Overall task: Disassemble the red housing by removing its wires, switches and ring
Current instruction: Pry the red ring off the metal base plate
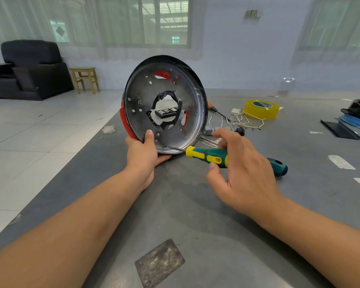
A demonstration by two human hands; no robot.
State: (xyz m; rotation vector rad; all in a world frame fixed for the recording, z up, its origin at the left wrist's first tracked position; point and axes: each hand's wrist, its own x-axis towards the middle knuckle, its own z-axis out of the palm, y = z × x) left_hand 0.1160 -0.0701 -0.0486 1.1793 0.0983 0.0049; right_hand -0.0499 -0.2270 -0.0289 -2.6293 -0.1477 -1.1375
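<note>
The red housing stands on edge on the grey tabletop, its metal base plate facing the camera. The left hand grips its lower rim, thumb pressed on the plate. The right hand holds a green-and-yellow screwdriver between thumb and fingers; its tip meets a screw near the lower rim. Loose wires and a yellow tape roll lie beyond.

Standing on edge near the table's left edge: housing.

Lying just right of it, the screwdriver; behind that, loose wires; farther back toward the right edge, the tape roll.
</note>
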